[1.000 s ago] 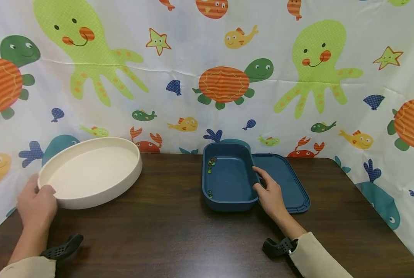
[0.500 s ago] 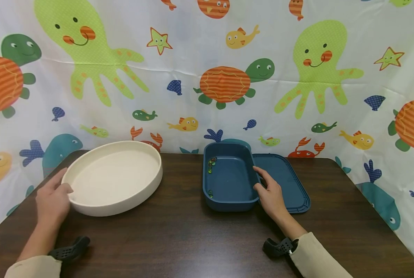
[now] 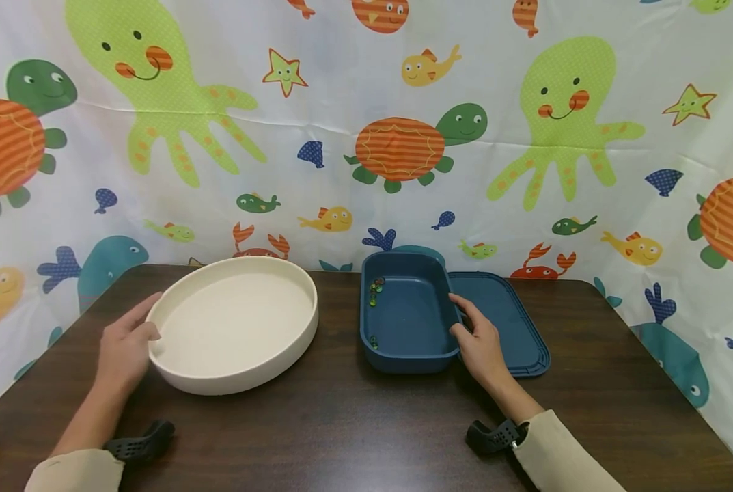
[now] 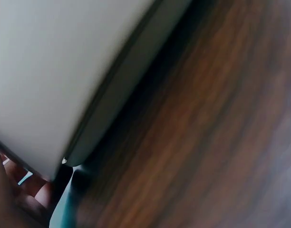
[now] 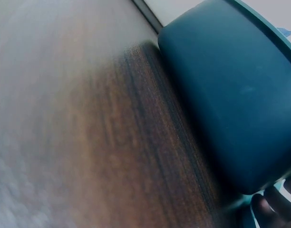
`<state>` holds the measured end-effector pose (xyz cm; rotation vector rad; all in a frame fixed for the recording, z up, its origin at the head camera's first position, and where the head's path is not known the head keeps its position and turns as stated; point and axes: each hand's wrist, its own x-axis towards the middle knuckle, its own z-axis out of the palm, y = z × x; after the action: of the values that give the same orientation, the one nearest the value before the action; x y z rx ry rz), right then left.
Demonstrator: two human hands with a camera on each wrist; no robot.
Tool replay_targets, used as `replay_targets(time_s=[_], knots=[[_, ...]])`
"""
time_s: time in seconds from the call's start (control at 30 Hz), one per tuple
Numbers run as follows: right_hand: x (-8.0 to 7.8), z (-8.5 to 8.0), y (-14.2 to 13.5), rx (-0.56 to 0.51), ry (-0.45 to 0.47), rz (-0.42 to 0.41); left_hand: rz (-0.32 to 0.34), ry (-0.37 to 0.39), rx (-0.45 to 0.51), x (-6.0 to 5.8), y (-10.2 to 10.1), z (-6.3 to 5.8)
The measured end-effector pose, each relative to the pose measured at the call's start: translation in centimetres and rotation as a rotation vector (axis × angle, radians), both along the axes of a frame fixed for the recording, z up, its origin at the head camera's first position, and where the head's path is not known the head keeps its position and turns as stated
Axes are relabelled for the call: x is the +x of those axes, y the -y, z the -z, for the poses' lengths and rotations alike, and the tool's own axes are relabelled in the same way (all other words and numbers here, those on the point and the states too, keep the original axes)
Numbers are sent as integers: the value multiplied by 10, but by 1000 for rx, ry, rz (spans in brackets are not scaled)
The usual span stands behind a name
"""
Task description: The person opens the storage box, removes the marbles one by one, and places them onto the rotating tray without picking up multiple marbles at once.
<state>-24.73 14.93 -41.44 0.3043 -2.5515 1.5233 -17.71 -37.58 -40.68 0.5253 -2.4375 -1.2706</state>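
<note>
A round cream tray (image 3: 237,324) with a low wall is gripped at its left rim by my left hand (image 3: 125,345). The tray's pale outer side (image 4: 55,71) fills the upper left of the left wrist view, close over the wood. My right hand (image 3: 479,342) holds the right side of a deep blue rectangular container (image 3: 412,314). Several small green glass-like pieces (image 3: 375,290) lie along the container's left inside edge. In the right wrist view the container's wall (image 5: 231,90) shows, with fingertips (image 5: 266,209) at its lower corner.
A flat blue lid (image 3: 514,328) lies on the dark wooden table (image 3: 341,437), right of the container and partly behind my right hand. A white curtain (image 3: 440,225) printed with sea animals hangs along the table's far edge.
My left hand has carried the cream tray rightward and slightly nearer, toward the blue container. My right hand, the container and the lid have stayed in place.
</note>
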Motion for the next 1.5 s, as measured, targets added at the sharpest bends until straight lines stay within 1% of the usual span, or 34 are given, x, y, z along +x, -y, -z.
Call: replay_targets(time_s=[0.13,0.3,0.4,0.6,0.73,0.97,1.17,1.5], knots=[[0,0,0,0,0,0,24,0,22,0,-7,0],[0,0,0,2,-1,-3,63,-3,8,0,-15,-2],[-1,0,0,-3,-3,-5,73,-5,0,0,-19,-2],[0,1,-1,-1,-6,-4,45,-15,10,-1,-31,-2],[-1,2,-1,-4,-13,-8,41,-18,18,-2,-39,-2],[0,2,0,-2,0,-8,64,-8,35,-2,-52,-3],[0,2,0,5,2,-5,42,-14,49,-2,-62,-3],[1,0,1,9,0,-3,31,-29,51,-3,-78,-6]])
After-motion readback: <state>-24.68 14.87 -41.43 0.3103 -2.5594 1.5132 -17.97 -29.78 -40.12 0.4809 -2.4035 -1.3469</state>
